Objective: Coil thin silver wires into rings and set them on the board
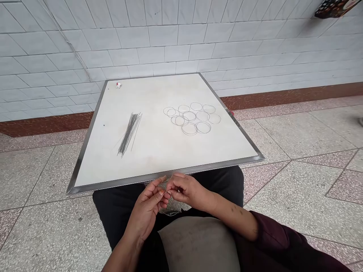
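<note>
Over my lap, just before the table's near edge, my left hand (150, 202) and my right hand (190, 190) meet fingertip to fingertip. Both pinch a thin wire, whose bent lower part, a wire loop (171, 215), hangs below the fingers. The exact spot where the ends meet is hidden by my fingers. On the white table, several round wire rings (203, 127) lie overlapping at the right. A bundle of straight wires (129, 134) lies at the left, with a few strands spread apart from it.
The white table (153, 151) has a grey metal rim and stands near a tiled wall (163, 36). A small white and red object (118, 85) sits at its far left corner. A dark patterned item (334, 8) shows at the upper right.
</note>
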Motion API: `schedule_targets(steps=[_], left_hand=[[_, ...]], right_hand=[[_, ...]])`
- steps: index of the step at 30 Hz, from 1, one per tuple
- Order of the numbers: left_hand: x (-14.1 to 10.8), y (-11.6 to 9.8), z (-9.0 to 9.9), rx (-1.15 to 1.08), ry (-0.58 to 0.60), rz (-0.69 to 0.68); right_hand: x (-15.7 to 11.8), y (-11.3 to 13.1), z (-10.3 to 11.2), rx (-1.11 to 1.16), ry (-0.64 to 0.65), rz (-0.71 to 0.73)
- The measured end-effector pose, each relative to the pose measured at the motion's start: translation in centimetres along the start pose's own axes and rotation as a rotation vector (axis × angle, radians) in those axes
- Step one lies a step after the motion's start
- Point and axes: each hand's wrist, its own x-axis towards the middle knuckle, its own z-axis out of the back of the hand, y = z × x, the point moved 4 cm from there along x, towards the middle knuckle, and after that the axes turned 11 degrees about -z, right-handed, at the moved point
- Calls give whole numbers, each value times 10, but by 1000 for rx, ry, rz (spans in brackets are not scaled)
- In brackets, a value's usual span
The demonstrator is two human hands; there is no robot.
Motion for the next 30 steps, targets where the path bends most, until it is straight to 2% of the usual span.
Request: schedule_targets(steps=[4, 8, 13, 19, 23, 30], left_hand=[[1, 4, 2, -85, 16, 126], [0, 8, 5, -160, -20, 206], [0, 10, 5, -189, -65, 217], [-1, 7, 4, -153, -29, 208], [-1, 5, 6, -136, -34, 150], [-5, 3, 0, -183, -34, 130]], right_hand=[[0, 1, 2, -12, 54, 16], [-1, 2, 4, -9, 76, 44], [0, 5, 6, -17, 75, 70], [0, 11, 7, -38, 90, 130], [-1, 11, 8, -34, 119, 113], [-2, 7, 9, -34, 75, 105]])
